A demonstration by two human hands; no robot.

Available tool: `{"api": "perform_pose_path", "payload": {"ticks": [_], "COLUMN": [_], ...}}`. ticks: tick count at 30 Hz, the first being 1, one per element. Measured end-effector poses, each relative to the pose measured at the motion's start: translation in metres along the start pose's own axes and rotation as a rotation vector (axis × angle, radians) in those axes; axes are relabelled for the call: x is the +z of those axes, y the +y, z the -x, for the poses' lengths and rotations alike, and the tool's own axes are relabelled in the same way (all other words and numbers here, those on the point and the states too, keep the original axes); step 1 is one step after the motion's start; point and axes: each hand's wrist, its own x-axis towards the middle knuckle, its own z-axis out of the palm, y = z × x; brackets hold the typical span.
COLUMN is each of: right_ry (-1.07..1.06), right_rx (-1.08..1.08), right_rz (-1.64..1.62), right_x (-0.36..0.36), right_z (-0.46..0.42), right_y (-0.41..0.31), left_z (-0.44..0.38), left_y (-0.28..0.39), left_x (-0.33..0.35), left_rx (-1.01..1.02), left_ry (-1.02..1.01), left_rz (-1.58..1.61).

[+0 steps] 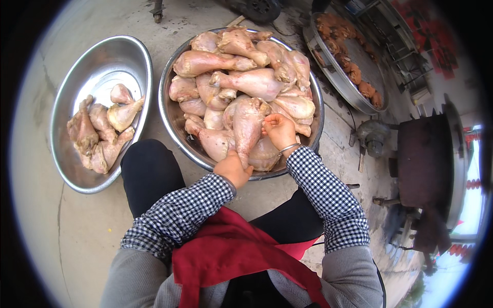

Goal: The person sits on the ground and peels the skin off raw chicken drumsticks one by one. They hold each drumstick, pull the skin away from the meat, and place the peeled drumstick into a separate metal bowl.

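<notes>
A large round metal basin [165, 111] before me is heaped with raw poultry drumsticks. My left hand [233, 169] grips the narrow bone end of one drumstick [248, 123], whose thick end points away from me. Just right of that thick end is my right hand [280, 131], its fingers curled with the tips close together near the skin; whether they pinch anything is too small to tell. A second metal basin [57, 115] on the left holds several more raw drumsticks [101, 123].
Both basins stand on a concrete floor [42, 192]. At the upper right is a round metal tray [335, 86] with reddish-brown pieces of food. A dark metal drum-like stove [423, 161] with a blower [373, 134] beside it stands to the right. A black wheel [264, 9] shows beyond the large basin.
</notes>
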Motion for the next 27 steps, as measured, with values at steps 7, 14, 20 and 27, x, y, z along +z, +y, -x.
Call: {"api": "perform_pose_path", "payload": {"ticks": [7, 14, 20, 27], "right_ry": [0.086, 0.144, 0.154, 0.133], "right_rx": [-0.098, -0.221, -0.316, -0.387], "right_rz": [0.206, 0.341, 0.600, 0.683], "right_x": [0.004, 0.012, 0.014, -0.017], "right_z": [-0.007, -0.003, -0.002, -0.007], "right_y": [0.010, 0.006, -0.006, -0.010], "left_z": [-0.001, -0.001, -0.001, 0.000], "left_y": [0.000, 0.000, 0.002, 0.001], "left_x": [0.002, 0.000, -0.003, -0.004], "left_rx": [-0.007, 0.002, -0.006, 0.000], "left_ry": [-0.025, -0.059, -0.065, -0.048], "left_rz": [-0.035, -0.044, -0.040, -0.010]}}
